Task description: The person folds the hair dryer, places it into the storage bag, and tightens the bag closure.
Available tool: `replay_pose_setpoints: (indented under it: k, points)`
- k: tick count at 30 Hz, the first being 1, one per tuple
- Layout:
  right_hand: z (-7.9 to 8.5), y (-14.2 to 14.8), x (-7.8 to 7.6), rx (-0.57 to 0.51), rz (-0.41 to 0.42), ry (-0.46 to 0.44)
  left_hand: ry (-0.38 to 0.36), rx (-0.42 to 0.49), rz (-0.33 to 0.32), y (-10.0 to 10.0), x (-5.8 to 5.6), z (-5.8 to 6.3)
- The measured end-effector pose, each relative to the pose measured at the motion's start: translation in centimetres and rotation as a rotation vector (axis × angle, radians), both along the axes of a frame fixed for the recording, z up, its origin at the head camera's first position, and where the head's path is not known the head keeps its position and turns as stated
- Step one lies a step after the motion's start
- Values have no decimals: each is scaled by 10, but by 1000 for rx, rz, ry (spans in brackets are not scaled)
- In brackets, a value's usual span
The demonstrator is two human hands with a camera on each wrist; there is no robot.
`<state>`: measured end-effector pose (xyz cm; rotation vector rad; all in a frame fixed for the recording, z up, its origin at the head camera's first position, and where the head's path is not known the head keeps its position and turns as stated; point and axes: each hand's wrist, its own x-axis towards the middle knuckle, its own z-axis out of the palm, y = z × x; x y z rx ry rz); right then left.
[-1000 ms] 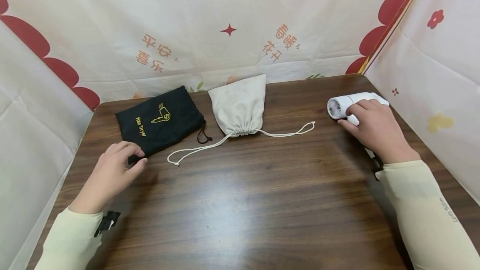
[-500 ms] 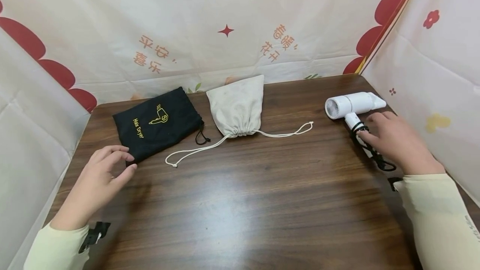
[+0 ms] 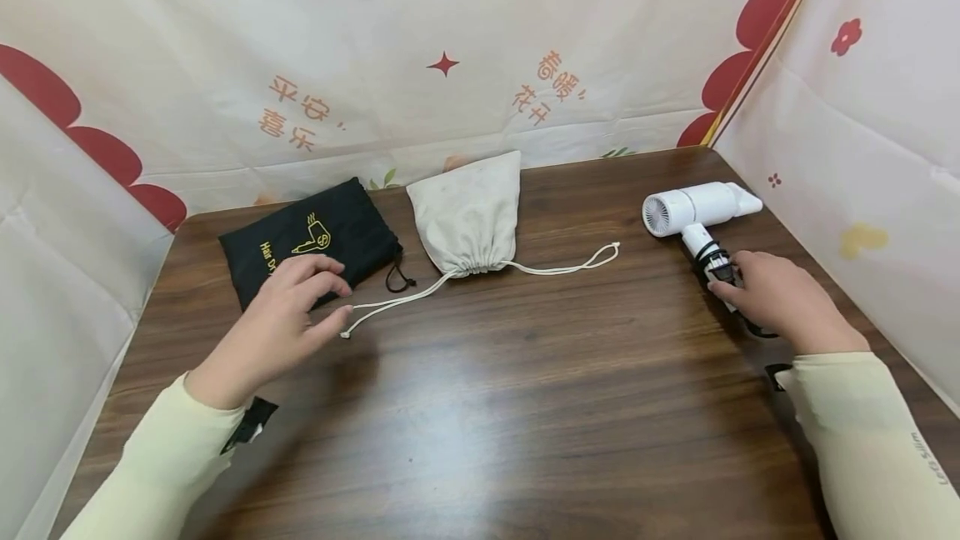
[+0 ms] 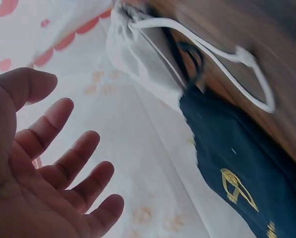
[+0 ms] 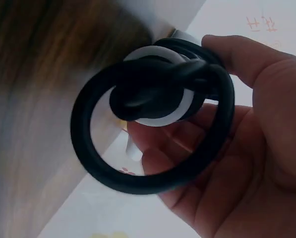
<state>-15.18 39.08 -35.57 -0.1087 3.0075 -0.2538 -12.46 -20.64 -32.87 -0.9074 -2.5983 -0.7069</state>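
A white hair dryer lies at the right back of the table, its round vent facing left. My right hand grips its handle, where a black cord is wound round and ends in a loop in the right wrist view. My left hand hovers over the near edge of a black drawstring pouch with a yellow dryer print. Its fingers are spread and loosely bent in the left wrist view, holding nothing. A pale cloth drawstring bag lies at the back middle, its white cords stretched to both sides.
The brown wooden table reaches back to a printed cloth backdrop. Another cloth wall stands close beside the right hand, and one more runs along the left side.
My right hand let go of the dryer's barrel, slid toward me and took hold of the handle. My left hand first drew back slightly, then moved right and forward over the black pouch.
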Motion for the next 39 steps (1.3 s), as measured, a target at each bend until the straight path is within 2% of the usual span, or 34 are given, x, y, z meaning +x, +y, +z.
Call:
replay_pose_setpoints:
  k: [5, 9, 13, 19, 25, 30, 36, 39]
  points:
    - [-3, 0, 0, 24, -7, 10, 29, 4, -91, 27, -9, 0]
    - [-3, -3, -1, 30, -14, -2, 17, -3, -136, 48, -15, -4]
    - [-2, -8, -1, 34, -25, -20, 6, -13, -181, 68, -18, -5]
    - [3, -11, 1, 43, -43, -40, 30, -15, -264, 95, -22, -9]
    - [5, -11, 1, 32, -52, -31, 44, -42, -297, 113, -25, -12]
    - [6, -11, 1, 28, -58, -35, 61, -43, -325, 129, -34, -10]
    - [9, -12, 2, 23, -63, -40, 2, -102, -327, 160, -47, -6]
    - [9, -12, 2, 24, -70, -44, -20, -162, -319, 182, -51, -5]
